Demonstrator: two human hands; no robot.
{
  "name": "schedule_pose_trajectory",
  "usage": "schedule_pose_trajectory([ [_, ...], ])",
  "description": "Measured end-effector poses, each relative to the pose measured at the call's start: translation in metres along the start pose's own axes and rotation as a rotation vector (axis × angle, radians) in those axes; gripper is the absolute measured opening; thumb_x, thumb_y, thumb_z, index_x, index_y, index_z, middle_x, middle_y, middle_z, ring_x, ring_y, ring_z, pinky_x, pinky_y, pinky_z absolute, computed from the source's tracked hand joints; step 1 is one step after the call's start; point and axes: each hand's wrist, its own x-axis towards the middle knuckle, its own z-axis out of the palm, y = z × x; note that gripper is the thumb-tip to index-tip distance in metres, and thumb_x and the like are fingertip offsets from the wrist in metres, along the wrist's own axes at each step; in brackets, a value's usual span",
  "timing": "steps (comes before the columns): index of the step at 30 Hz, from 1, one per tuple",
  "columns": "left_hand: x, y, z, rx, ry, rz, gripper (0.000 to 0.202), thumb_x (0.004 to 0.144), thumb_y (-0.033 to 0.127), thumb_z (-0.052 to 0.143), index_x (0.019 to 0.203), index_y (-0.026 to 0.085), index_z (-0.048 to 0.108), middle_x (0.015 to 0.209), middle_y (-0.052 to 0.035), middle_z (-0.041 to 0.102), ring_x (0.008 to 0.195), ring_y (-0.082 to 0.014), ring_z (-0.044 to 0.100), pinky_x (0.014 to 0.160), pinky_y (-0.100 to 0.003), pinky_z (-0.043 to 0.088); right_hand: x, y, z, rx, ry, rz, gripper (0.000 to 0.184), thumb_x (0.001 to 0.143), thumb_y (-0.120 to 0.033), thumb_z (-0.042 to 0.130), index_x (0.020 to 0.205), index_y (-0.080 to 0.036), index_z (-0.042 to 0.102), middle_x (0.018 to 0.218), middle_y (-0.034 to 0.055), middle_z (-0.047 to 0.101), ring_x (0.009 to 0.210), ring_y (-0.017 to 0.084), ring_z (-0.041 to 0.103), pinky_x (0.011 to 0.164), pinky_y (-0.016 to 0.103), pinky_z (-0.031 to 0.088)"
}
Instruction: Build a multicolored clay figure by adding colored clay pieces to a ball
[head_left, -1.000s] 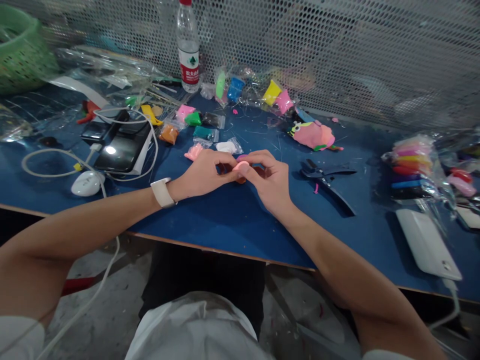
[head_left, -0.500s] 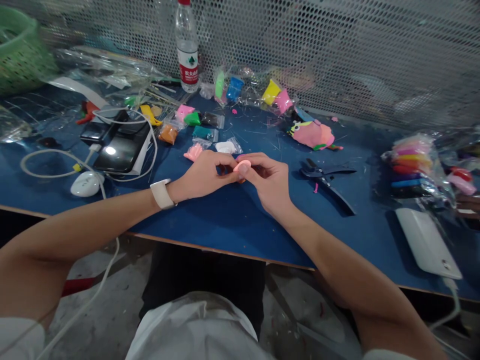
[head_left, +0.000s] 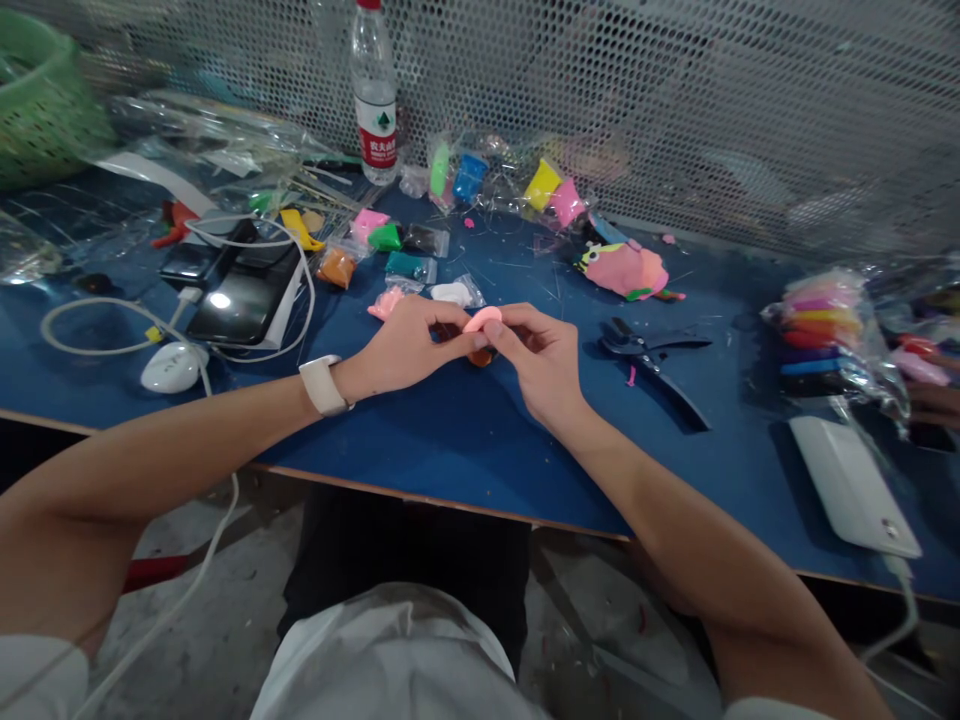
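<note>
Both my hands meet over the middle of the blue table. My left hand, with a white watch on the wrist, pinches one end of a small flat pink clay piece. My right hand pinches the other end with thumb and forefinger. A small orange-brown clay lump shows just below the pink piece, between the hands; whether it rests on the table I cannot tell. Small bags of coloured clay lie just beyond my hands.
Black pliers lie to the right of my hands, a pink clay figure behind them. Phones, a white cable and charger sit at left. A water bottle stands by the mesh wall. Clay sticks and a white power bank lie at right.
The pink clay piece has been lifted slightly and turned between my fingertips. My hands have stayed in the same place.
</note>
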Motion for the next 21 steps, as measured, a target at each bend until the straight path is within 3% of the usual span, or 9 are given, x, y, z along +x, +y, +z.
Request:
schedule_pose_trajectory([
  [5,0.0,-0.001,-0.001,0.016,-0.013,-0.007,0.045,0.111,0.057,0.074,0.092,0.018,0.085,0.088,-0.0067,0.086,0.073,-0.0158,0.072,0.067,-0.028,0.051,0.002,0.0,-0.001,-0.014,0.013,-0.041,0.039,0.091,-0.069,0.093,0.089,-0.03,0.09,0.093,0.0024,0.083,0.074,0.017,0.074,0.065,0.035,0.066],
  [12,0.001,0.0,-0.005,0.179,0.11,0.186,0.039,0.113,0.058,0.072,0.108,0.021,0.083,0.099,-0.0073,0.081,0.084,-0.0176,0.072,0.078,-0.032,0.058,0.001,-0.001,-0.005,-0.232,0.001,-0.177,0.035,0.105,-0.062,0.082,0.092,-0.03,0.087,0.091,0.0035,0.079,0.09,0.02,0.075,0.076,0.035,0.065],
  [21,0.003,-0.01,-0.005,0.121,0.072,0.129,0.044,0.116,0.063,0.067,0.109,0.021,0.077,0.1,-0.0065,0.078,0.084,-0.0157,0.071,0.076,-0.029,0.058,0.001,0.002,-0.006,-0.274,-0.054,-0.201,0.036,0.108,-0.059,0.08,0.095,-0.026,0.082,0.092,0.0011,0.075,0.076,0.014,0.071,0.069,0.032,0.06],
])
